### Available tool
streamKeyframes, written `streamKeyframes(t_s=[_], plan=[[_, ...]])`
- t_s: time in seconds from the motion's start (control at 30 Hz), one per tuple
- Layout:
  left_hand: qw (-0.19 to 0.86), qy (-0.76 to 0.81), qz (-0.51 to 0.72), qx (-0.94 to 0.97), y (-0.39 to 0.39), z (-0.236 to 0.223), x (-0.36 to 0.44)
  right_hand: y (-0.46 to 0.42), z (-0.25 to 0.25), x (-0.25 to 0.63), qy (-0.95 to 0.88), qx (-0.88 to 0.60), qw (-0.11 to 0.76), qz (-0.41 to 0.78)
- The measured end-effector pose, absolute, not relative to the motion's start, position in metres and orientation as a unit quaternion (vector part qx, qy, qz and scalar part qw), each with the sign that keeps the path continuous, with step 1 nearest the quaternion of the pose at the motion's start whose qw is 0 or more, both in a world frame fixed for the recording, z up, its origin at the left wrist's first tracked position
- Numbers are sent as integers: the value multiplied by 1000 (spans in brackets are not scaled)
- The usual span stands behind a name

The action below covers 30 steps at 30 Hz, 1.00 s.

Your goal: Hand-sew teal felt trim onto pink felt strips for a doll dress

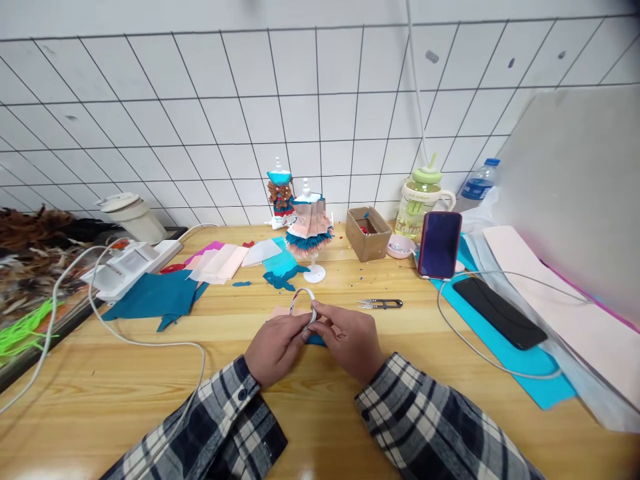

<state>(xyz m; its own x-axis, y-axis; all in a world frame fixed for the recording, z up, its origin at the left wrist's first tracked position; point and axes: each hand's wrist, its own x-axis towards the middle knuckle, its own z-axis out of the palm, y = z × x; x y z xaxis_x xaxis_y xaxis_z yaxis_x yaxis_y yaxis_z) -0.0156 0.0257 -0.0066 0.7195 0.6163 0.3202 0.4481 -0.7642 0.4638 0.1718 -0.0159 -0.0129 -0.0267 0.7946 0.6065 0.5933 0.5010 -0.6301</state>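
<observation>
White wall tiles (340,107) with dark grout lines rose behind a pale wooden tabletop (225,413). Taking the hands as the centre of the dial, a white band (306,291) arched up just toward twelve o'clock, its near part caught between the fingertips. Left hand (274,348) and right hand (350,337) met there, both pinched closed on the band, the fingers almost touching; a piece of blue cloth (316,340) showed beneath them. Farther out at twelve o'clock stood a small dress stand (309,227) in peach and teal ruffles, with another dressed figure (280,193) just behind it, nearer eleven-thirty. Dark-handled snips (385,304) lay between two and three o'clock, near the right hand. At one o'clock sat an open cardboard box (370,248), with a pink dish (401,249) beside it and a phone (440,245) upright at two. Black and flat, a second device (500,313) rested at three o'clock on turquoise sheeting (547,387). Teal cloth (155,297) spread toward nine, and pale peach pieces (223,262) overlapped at ten.
</observation>
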Motion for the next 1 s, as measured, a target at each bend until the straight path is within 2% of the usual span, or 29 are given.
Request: streamKeyframes(t_s=[0.2,0.43,0.53,0.73,0.8,0.9,1.0], plan=[[201,301,218,906,24,-5,-16,-17,-11,169,-677,-527,479,186],[203,346,262,878,24,0,-16,-13,-10,174,-684,-509,493,174],[175,356,287,872,25,3,-18,-13,-7,176,-705,-497,486,140],[60,396,329,855,18,6,-14,-18,-7,166,-755,-494,415,116],[69,410,345,841,14,7,-11,-22,-6,162,-766,-492,404,94],[153,448,381,794,18,8,-15,-26,-3,162,-764,-470,439,62],[188,536,446,691,39,9,-38,-27,3,169,-713,-461,526,52]])
